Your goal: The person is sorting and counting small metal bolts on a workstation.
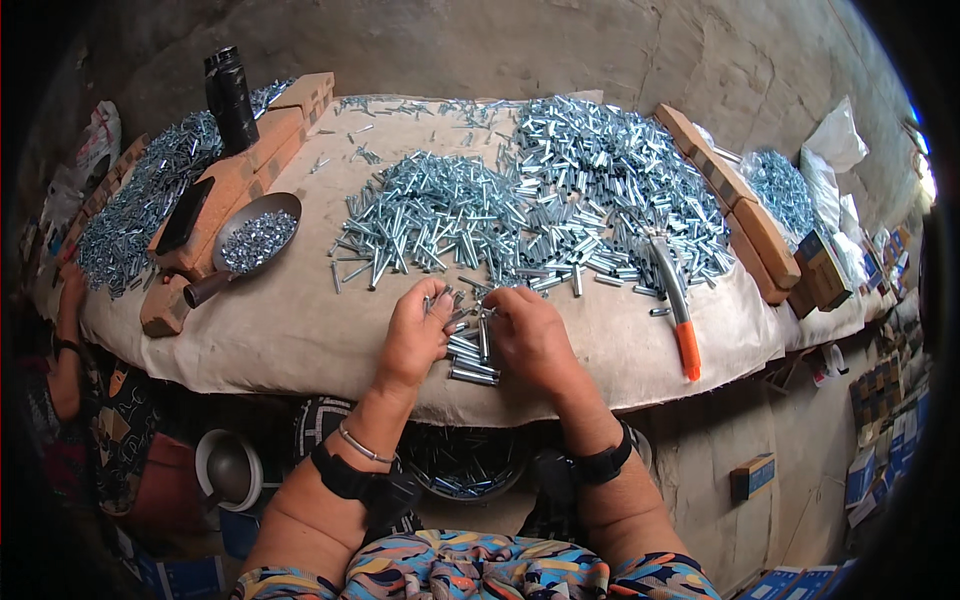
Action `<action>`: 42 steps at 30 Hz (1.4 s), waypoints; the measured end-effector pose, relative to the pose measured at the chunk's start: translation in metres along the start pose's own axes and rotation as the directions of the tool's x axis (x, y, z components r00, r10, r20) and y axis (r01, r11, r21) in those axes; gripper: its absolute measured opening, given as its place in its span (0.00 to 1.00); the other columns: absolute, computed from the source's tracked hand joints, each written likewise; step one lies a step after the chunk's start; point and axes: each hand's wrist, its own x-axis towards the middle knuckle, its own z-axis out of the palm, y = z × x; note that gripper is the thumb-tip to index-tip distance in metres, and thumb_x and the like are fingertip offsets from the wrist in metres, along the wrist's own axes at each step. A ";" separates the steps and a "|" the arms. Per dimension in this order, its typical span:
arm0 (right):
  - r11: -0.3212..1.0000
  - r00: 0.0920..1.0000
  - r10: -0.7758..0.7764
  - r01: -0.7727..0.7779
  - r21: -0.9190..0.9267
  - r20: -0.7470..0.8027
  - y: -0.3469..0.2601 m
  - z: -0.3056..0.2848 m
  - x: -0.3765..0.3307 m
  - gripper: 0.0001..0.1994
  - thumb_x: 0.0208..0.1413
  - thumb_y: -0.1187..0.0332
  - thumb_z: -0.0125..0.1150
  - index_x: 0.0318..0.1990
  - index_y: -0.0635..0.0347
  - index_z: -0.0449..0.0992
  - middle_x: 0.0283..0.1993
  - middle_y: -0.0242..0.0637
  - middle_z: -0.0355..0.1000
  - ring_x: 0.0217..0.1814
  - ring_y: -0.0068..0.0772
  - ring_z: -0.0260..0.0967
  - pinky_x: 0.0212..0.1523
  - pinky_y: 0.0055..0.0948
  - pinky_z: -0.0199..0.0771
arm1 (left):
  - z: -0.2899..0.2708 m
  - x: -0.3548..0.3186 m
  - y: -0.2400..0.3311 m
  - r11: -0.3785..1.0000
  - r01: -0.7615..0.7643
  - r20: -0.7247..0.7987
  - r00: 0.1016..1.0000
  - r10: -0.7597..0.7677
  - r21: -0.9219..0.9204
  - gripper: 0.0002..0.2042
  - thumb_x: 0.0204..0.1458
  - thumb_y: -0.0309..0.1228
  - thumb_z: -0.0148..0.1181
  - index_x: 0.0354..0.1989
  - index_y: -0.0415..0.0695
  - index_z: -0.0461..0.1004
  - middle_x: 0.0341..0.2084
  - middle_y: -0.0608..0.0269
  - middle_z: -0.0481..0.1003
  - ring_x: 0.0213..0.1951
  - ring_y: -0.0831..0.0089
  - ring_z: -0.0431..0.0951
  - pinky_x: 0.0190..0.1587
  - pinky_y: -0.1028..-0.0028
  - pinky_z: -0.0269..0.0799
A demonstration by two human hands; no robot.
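Where wrinkled beige cloth (290,345) bears a heap of smooth, tubular metal sleeves (615,150), my right hand (530,335) curls, its hold too hidden to tell, beside my left hand (412,335), which pinches slender metal bolts (457,300) near the front edge.

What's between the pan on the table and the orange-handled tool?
The head view shows bare cloth, then slim metal pieces, then short metal tubes.

Centre frame, the left hand (412,335) grips metal pieces (430,302) beside the right hand (532,335); screws (430,205) and tubes (620,165) heap above, a pan (291,229) sits left.
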 end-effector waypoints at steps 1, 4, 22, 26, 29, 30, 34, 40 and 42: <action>1.000 1.000 -0.001 0.001 0.000 0.000 0.001 0.001 0.001 0.06 0.45 0.78 0.54 0.33 0.64 0.69 0.27 0.41 0.68 0.33 0.39 0.68 0.35 0.34 0.68 | 0.000 0.001 -0.001 1.000 -0.001 -0.001 1.000 0.001 0.000 0.07 0.58 0.32 0.47 0.40 0.43 0.62 0.22 0.70 0.64 0.16 0.90 0.56 0.14 0.90 0.49; 0.779 0.984 0.167 -0.168 0.605 0.058 0.002 0.002 0.004 0.05 0.49 0.80 0.56 0.35 0.64 0.72 0.30 0.29 0.68 0.33 0.17 0.65 0.33 0.18 0.66 | 0.002 0.003 -0.003 0.991 -0.062 -0.002 0.998 0.063 0.120 0.07 0.58 0.31 0.47 0.40 0.43 0.62 0.21 0.71 0.64 0.16 0.90 0.57 0.14 0.90 0.49; 0.875 0.979 0.148 -0.065 0.479 -0.137 -0.006 0.006 0.005 0.09 0.53 0.67 0.55 0.28 0.64 0.69 0.20 0.38 0.64 0.22 0.27 0.61 0.25 0.27 0.62 | 0.005 0.000 -0.002 0.891 -0.217 -0.008 0.971 0.240 0.399 0.07 0.56 0.30 0.49 0.34 0.38 0.65 0.19 0.68 0.68 0.20 0.83 0.65 0.23 0.81 0.63; 0.897 0.998 0.063 -0.052 0.438 -0.010 -0.006 0.001 0.005 0.09 0.56 0.66 0.53 0.30 0.64 0.69 0.23 0.36 0.66 0.23 0.24 0.60 0.26 0.24 0.64 | 0.003 -0.001 0.000 0.923 -0.146 -0.023 0.986 0.165 0.356 0.07 0.56 0.30 0.49 0.34 0.38 0.66 0.20 0.68 0.68 0.20 0.84 0.65 0.23 0.81 0.64; 0.909 0.987 0.155 -0.160 0.385 0.045 0.003 0.004 0.003 0.11 0.57 0.65 0.52 0.29 0.65 0.69 0.21 0.36 0.65 0.22 0.25 0.60 0.25 0.25 0.63 | 0.004 -0.001 0.000 0.909 -0.163 0.000 0.984 0.177 0.383 0.07 0.56 0.30 0.48 0.34 0.39 0.66 0.20 0.69 0.68 0.20 0.85 0.65 0.22 0.81 0.63; 0.909 0.987 0.156 -0.160 0.384 0.044 0.000 0.004 0.003 0.11 0.57 0.65 0.52 0.29 0.65 0.69 0.21 0.36 0.65 0.22 0.25 0.60 0.25 0.25 0.63 | 0.005 0.000 -0.001 0.912 -0.188 0.011 0.980 0.197 0.364 0.07 0.57 0.30 0.48 0.34 0.39 0.66 0.20 0.70 0.68 0.19 0.85 0.65 0.21 0.82 0.62; 0.832 0.992 0.128 -0.101 0.546 -0.012 0.000 0.002 0.001 0.16 0.58 0.62 0.50 0.24 0.65 0.69 0.17 0.37 0.63 0.19 0.28 0.58 0.22 0.28 0.60 | 0.004 -0.001 0.001 0.964 -0.122 0.007 0.992 0.124 0.236 0.06 0.57 0.31 0.47 0.33 0.41 0.65 0.18 0.72 0.66 0.18 0.88 0.62 0.17 0.85 0.57; 0.788 0.983 0.184 -0.138 0.600 -0.015 -0.009 0.003 0.003 0.20 0.60 0.59 0.47 0.21 0.65 0.68 0.16 0.33 0.62 0.19 0.23 0.57 0.21 0.27 0.60 | 0.004 -0.003 0.003 0.987 -0.059 0.056 0.997 0.051 0.152 0.06 0.58 0.32 0.47 0.38 0.43 0.63 0.19 0.74 0.62 0.18 0.90 0.57 0.14 0.90 0.48; 0.696 0.982 0.185 -0.109 0.709 -0.031 -0.008 0.000 0.003 0.20 0.60 0.59 0.47 0.20 0.65 0.68 0.16 0.31 0.61 0.20 0.21 0.58 0.22 0.26 0.60 | 0.005 -0.002 0.004 0.988 -0.075 0.034 0.997 0.071 0.137 0.07 0.58 0.32 0.46 0.33 0.42 0.65 0.16 0.75 0.62 0.16 0.90 0.58 0.14 0.88 0.52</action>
